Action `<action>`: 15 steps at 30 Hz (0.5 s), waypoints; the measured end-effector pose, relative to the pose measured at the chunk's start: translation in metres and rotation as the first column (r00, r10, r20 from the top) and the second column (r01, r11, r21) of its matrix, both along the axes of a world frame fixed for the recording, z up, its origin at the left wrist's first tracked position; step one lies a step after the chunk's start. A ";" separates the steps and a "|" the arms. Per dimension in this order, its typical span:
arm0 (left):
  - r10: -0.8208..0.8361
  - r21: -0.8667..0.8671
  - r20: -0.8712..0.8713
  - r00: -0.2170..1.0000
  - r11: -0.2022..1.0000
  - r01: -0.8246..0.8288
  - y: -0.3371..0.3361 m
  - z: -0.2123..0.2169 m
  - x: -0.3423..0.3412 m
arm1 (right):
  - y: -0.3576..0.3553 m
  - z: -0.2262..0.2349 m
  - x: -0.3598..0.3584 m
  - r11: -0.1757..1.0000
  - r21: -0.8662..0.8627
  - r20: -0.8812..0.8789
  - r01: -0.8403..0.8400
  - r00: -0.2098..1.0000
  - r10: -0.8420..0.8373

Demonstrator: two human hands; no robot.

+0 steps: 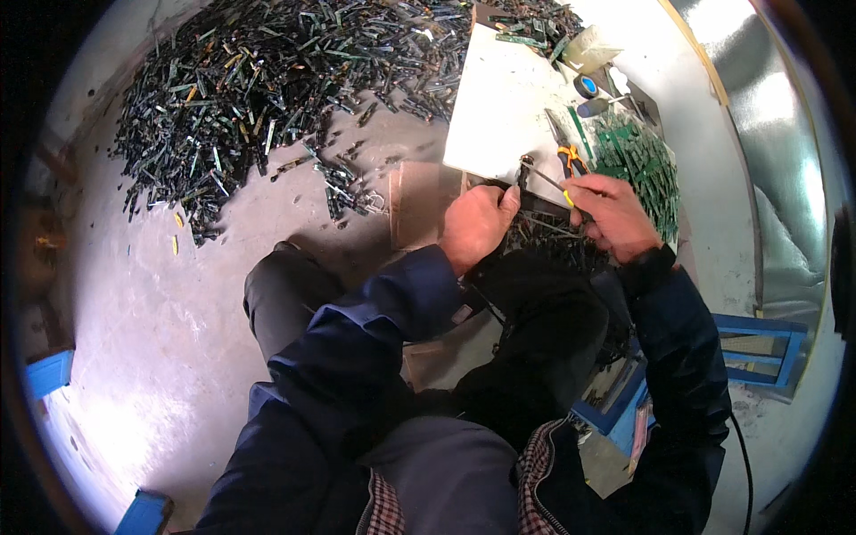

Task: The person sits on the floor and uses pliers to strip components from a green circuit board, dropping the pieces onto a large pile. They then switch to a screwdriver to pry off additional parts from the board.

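In my closed left hand [477, 223], a small dark strip-like part [524, 172] stands up between thumb and fingers at the near edge of the white board [499, 107]. My right hand [620, 214] is closed round a screwdriver [546, 176] with some yellow on its handle. Its metal shaft points left, and the tip meets or passes close to the dark part's upper end. Just beyond the right hand lie pliers [571, 156] with orange and black handles. Below both hands, a heap of dark pieces [557, 242] is partly hidden by my leg.
Thin green circuit-board strips [646, 165] are piled on the board's right. A blue-centred roll [586, 86], another screwdriver [593, 108] and a pale cup [590, 53] stand behind. A large heap of dark strips [267, 80] covers the floor far left. Blue frames [758, 361] stand right.
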State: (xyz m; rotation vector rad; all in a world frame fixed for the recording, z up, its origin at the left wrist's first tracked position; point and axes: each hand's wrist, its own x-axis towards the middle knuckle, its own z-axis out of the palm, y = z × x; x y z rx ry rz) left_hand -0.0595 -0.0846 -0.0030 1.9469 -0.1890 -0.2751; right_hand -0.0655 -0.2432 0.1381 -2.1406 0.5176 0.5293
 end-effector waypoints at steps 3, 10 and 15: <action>0.017 0.028 -0.005 1.000 0.999 -0.017 0.002 0.003 0.000 | -0.002 0.014 0.015 0.926 -0.240 0.077 -0.291 0.945 0.317; -0.037 0.021 -0.022 0.999 0.999 0.038 0.000 0.005 0.003 | 0.007 0.035 0.037 0.501 -0.629 -0.080 -0.595 0.690 0.719; 0.017 0.007 -0.001 1.000 1.000 -0.017 -0.002 0.001 0.003 | 0.016 0.026 0.039 0.469 -0.695 -0.024 -0.546 0.669 0.743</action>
